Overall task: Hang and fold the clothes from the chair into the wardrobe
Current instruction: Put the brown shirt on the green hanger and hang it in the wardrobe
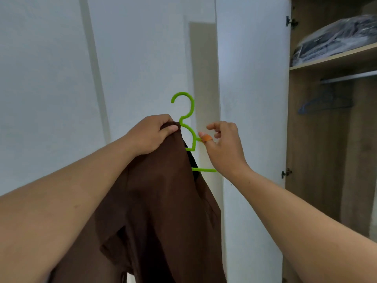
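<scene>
A dark brown garment [163,201] hangs in front of me, draped over the left side of a bright green plastic hanger [188,111]. My left hand [151,133] grips the top of the garment beside the hanger's neck. My right hand [222,144] is at the hanger's bare right arm; the thumb, which wears an orange bandage, touches it while the other fingers are loosely curled. The hanger's hook points up, free in the air. The open wardrobe [318,139] stands to the right, with a metal rail [350,77] under its shelf.
The white wardrobe door [253,99] stands open just right of my hands. A dark empty hanger [324,103] hangs on the rail. A plastic-wrapped bundle of dark clothes [334,39] lies on the shelf above. White closed doors [51,78] fill the left.
</scene>
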